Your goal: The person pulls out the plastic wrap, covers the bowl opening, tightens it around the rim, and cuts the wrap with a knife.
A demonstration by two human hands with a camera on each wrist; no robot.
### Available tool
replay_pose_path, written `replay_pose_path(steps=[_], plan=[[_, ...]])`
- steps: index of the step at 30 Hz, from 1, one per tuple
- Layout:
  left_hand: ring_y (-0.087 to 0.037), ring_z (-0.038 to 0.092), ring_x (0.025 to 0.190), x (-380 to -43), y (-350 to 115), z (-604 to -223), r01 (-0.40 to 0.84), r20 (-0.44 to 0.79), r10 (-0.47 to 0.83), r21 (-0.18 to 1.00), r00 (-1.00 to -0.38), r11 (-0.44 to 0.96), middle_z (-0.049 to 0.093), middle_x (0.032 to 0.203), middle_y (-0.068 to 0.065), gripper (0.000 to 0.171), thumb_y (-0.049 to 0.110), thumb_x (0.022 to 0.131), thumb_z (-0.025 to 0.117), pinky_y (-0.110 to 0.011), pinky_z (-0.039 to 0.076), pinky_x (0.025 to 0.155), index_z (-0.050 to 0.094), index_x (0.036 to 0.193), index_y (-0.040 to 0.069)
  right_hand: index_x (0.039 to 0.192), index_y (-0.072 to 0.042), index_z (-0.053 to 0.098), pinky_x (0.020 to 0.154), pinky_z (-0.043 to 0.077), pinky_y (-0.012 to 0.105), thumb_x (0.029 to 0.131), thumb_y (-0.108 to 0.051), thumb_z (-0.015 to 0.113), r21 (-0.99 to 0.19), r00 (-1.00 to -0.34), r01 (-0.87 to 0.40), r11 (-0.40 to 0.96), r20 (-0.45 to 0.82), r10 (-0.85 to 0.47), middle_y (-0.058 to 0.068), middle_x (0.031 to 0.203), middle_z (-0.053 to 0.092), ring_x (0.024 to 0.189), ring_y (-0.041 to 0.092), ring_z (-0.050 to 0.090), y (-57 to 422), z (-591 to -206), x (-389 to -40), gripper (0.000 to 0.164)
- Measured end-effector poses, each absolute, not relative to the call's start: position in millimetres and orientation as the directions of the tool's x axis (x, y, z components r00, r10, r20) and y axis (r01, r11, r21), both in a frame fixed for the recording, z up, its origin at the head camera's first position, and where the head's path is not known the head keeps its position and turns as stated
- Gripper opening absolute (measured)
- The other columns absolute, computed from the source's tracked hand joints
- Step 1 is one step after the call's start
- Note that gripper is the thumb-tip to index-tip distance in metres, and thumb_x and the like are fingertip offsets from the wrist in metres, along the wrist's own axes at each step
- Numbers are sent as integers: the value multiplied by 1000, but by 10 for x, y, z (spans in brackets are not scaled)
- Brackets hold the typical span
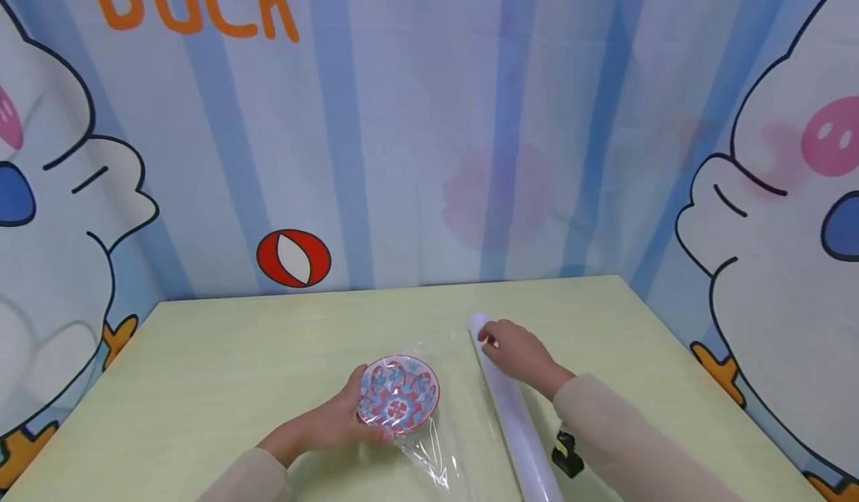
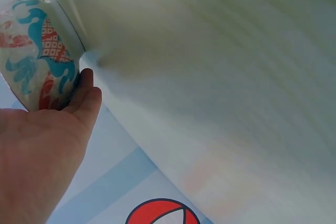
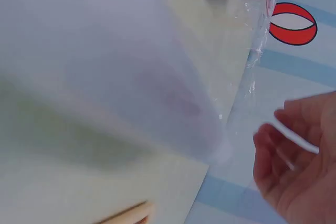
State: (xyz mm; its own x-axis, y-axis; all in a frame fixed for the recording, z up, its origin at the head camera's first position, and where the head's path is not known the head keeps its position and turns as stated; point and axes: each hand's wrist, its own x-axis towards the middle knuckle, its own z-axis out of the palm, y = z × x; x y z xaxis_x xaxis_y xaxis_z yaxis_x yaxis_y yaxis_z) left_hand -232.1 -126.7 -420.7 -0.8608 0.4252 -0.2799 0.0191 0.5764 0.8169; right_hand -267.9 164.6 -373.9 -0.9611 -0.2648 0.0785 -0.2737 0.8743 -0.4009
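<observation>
My left hand [image 1: 342, 412] grips the edge of a small round plate [image 1: 399, 395] with a red, blue and white pattern. Clear plastic film [image 1: 436, 453] lies over the plate and trails down beside it. In the left wrist view, the fingers reach along the rim of the plate [image 2: 47, 51]. Right of the plate, a long pale, translucent roll [image 1: 513, 420] lies lengthwise on the table. Over its far end is my right hand [image 1: 520, 349], fingers loosely bent. The right wrist view has this hand [image 3: 299, 156] just past the roll's end [image 3: 210, 140], with gaps between the fingers.
The pale yellow table [image 1: 235, 368] ends at a blue striped curtain [image 1: 416, 114] with printed cartoon ducks on both sides. A small black item [image 1: 567, 453] shows beneath the right sleeve [image 1: 624, 427], beside the roll.
</observation>
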Motion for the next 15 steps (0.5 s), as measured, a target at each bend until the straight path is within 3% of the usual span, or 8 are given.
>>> replay_pose_path(steps=[4, 8, 11, 15], plan=[[-35, 24, 135, -2314, -1295, -4196, 20, -279, 423, 816, -862, 578, 15, 150, -18, 120, 43, 70, 77, -58, 24, 108, -8, 146, 7, 122, -4, 56, 95, 44, 44, 91, -9, 53, -442, -929, -350, 826, 48, -368, 14, 123, 58, 110, 28, 57, 1311, -3784, -2886, 31], [-35, 25, 134, -2314, -1296, -4196, 23, -282, 441, 822, -852, 570, 15, 150, -17, 119, 44, 71, 76, -59, 24, 107, -8, 146, 8, 131, -8, 48, 83, 48, 36, 92, -5, 50, -501, -907, -357, 788, -17, -422, 13, 135, 50, 82, 21, 65, 1073, -3883, -3014, 39], [-35, 23, 135, -2316, -1305, -4206, 20, -290, 447, 822, -846, 569, 12, 152, -17, 118, 44, 72, 75, -60, 22, 108, -10, 146, 9, 133, -9, 46, 68, 48, 30, 92, -1, 47, -555, -892, -338, 760, -68, -446, 14, 134, 51, 63, 16, 59, 949, -3939, -3067, 42], [-35, 22, 136, -2316, -1334, -4223, 4, -297, 448, 830, -843, 558, 10, 152, -16, 118, 44, 72, 75, -60, 21, 108, -10, 146, 10, 128, -8, 50, 72, 50, 32, 90, 0, 47, -597, -887, -311, 740, -98, -451, 16, 118, 60, 78, 19, 61, 848, -3984, -3101, 39]])
